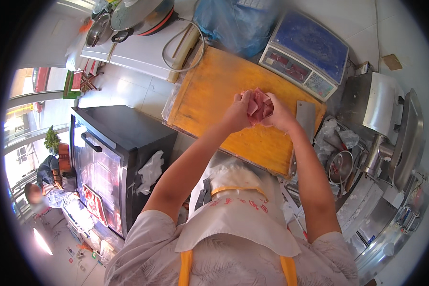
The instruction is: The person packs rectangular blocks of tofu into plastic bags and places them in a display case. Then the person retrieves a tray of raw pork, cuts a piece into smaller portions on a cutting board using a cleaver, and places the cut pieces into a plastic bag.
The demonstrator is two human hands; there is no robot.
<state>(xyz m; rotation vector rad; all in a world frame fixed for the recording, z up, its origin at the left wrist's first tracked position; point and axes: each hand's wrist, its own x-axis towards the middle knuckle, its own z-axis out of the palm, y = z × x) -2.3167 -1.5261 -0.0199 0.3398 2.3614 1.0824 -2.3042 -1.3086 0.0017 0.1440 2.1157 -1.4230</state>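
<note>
Pieces of raw meat [259,108] are bunched between my two hands, over the wooden cutting board [207,85]. From the left side my left hand [238,111] cups them, fingers curled over the top. My right hand [279,113] presses in from the right. Whether the meat touches the board cannot be told. A cleaver's broad metal blade [305,116] lies on the board's right side, close to my right forearm; its handle is not plainly seen.
Behind the board stand a digital scale [309,44] and a blue plastic bag [232,26]. A steel meat grinder [377,153] and a metal bowl [339,167] are at right. A dark glass-fronted cabinet [128,143] stands left; a person [50,186] sits beyond it.
</note>
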